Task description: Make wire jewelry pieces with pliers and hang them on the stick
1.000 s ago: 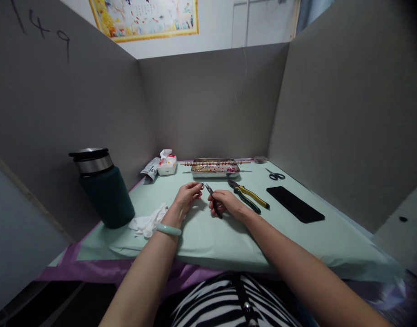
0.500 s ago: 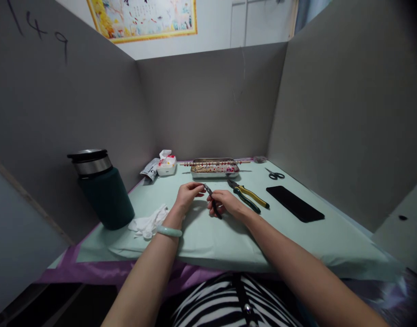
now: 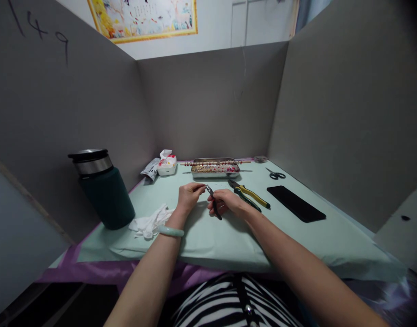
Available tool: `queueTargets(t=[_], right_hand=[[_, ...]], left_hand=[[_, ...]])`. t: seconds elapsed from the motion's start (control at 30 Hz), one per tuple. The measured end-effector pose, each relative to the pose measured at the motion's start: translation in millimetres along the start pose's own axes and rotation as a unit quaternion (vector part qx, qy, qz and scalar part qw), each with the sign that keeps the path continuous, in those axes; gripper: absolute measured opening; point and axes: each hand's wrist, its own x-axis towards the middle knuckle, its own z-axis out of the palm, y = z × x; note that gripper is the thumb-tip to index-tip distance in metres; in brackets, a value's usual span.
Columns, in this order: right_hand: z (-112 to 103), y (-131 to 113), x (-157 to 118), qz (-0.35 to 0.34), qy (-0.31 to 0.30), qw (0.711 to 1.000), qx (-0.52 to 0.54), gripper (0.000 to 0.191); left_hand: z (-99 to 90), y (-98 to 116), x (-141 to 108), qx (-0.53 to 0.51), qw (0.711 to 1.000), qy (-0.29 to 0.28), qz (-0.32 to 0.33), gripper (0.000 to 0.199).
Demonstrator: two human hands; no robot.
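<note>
My right hand [image 3: 225, 201] is wrapped round the dark handles of small pliers [image 3: 214, 205], whose jaws point up and to the left. At those jaws, my left hand [image 3: 190, 195] pinches with thumb and forefinger; whatever lies between the fingertips is too small to name. A pale green bangle [image 3: 171, 231] circles the left wrist. Just beyond the hands stands a metal tray [image 3: 215, 175] holding beads, with beaded sticks [image 3: 217, 163] laid across its top. Larger pliers [image 3: 249, 195] with green and yellow handles lie to the right of my right hand.
On the left are a dark green bottle [image 3: 106, 195], crumpled tissue [image 3: 150, 221], a tissue pack [image 3: 167, 165] and a silver wrapper [image 3: 150, 170]. A black phone-like slab [image 3: 295, 203] and scissors [image 3: 275, 174] lie on the right. Grey panels [image 3: 208, 104] enclose the table's back and sides.
My left hand has turned slightly, its back now more toward me, and its wrist has shifted a little right. The right hand keeps its hold on the small pliers.
</note>
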Motion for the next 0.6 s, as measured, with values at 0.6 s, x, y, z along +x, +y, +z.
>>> queueTargets(t=[0.6], right_hand=[[5.2,7.0,5.0,0.014,-0.022,0.994,0.111,0.017]], left_hand=[[1.5,-1.5,-0.6,0.074,0.996,0.017,0.054,0.011]])
